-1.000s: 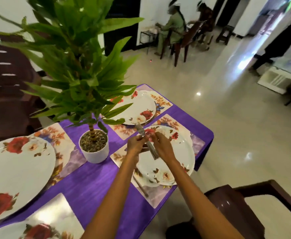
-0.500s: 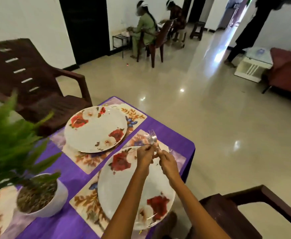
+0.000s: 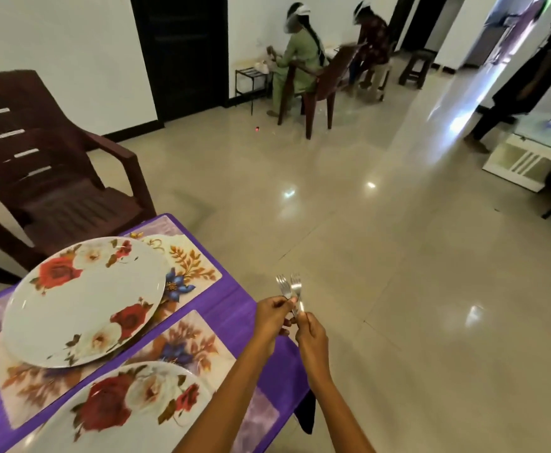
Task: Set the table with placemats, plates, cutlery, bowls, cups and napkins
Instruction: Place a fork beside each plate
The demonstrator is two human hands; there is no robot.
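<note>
**Forks held past the table's right edge**

Forks [image 3: 289,291], two shiny steel ones, stand tines-up and far-pointing, just right of the purple table [image 3: 231,308]. My left hand [image 3: 272,317] and right hand [image 3: 310,333] both pinch their handles. Both placemats lie to the left; the left hand is nearer.
</note>
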